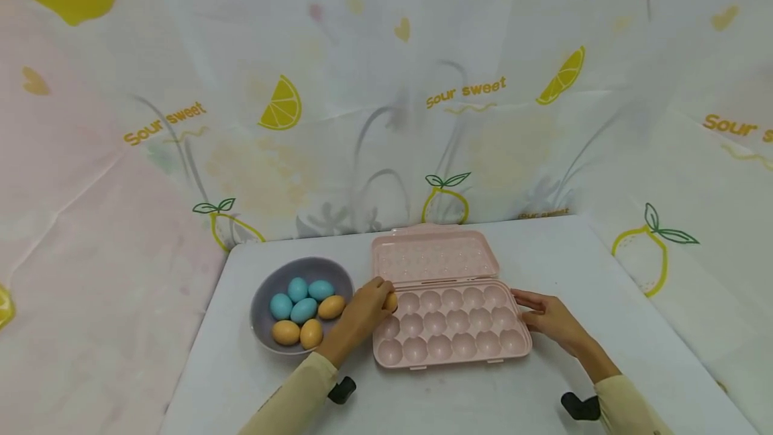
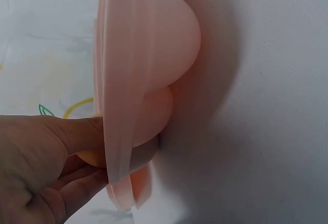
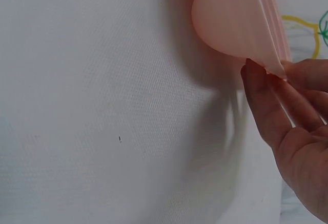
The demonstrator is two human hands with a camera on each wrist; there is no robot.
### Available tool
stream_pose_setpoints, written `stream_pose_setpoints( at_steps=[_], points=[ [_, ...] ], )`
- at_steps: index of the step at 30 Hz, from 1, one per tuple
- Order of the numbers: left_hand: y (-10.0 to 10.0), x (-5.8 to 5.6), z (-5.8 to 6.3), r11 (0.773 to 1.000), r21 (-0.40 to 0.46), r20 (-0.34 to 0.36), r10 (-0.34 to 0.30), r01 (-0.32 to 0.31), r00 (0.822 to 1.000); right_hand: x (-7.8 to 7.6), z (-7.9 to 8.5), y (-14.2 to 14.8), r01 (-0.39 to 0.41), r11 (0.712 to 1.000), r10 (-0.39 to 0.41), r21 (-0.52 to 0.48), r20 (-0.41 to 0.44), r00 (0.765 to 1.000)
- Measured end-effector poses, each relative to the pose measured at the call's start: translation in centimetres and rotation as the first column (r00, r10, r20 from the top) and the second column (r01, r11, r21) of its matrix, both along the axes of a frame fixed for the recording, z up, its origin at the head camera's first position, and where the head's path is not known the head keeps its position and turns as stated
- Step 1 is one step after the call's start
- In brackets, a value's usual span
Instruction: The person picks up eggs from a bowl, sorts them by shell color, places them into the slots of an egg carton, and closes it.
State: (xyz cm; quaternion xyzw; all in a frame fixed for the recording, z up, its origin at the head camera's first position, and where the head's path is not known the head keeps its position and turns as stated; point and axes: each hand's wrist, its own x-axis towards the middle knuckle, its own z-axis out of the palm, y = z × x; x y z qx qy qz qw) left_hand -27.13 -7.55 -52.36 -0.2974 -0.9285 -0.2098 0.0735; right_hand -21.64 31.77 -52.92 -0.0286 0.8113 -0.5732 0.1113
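Observation:
A pink plastic egg box (image 1: 453,360) lies with its hinged lid (image 1: 435,255) folded back, showing rows of round cups. My left hand (image 1: 365,309) pinches an orange egg (image 1: 391,302) at the back left cup. In the left wrist view, thumb and fingers reach over the box's rim, and the egg (image 2: 92,157) is partly hidden behind it. On the opposite side my right hand (image 1: 557,321) grips the box's right edge between thumb and fingers, as the right wrist view shows. The other visible cups hold no eggs.
Left of the box stands a grey bowl (image 1: 256,326) with several blue eggs (image 1: 304,311) and three orange eggs (image 1: 286,332). Black pieces (image 1: 342,390) show beside both wrists. A lemon-print cloth (image 1: 374,86) hangs behind the white table (image 1: 459,405).

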Motion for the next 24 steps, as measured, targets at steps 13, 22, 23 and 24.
stream_pose_setpoints(
  at_steps=[13, 22, 23, 24],
  points=[
    [-0.1, 0.1, -0.1, 1.0, -0.017, -0.05, -0.011, 0.01, 0.999, -0.2, 0.4, -0.3, -0.001, 1.0, 0.001, -0.007, 0.011, 1.0],
    [-0.4, 0.4, 0.3, 0.998, 0.042, -0.07, -0.04, 0.043, 0.997, -0.1, 0.0, -0.2, 0.0, 1.0, 0.0, 0.006, 0.033, 0.999],
    [-0.6, 0.3, 0.6, 0.997, 0.059, -0.073, -0.045, 0.05, 0.996, -0.1, 0.0, -0.1, -0.004, 1.0, 0.004, 0.006, 0.033, 0.999],
    [-0.8, 0.2, 1.0, 0.996, 0.076, -0.079, -0.048, 0.054, 0.996, 0.0, 0.0, 0.0, 0.0, 1.0, 0.0, 0.002, 0.037, 0.999]
  ],
)
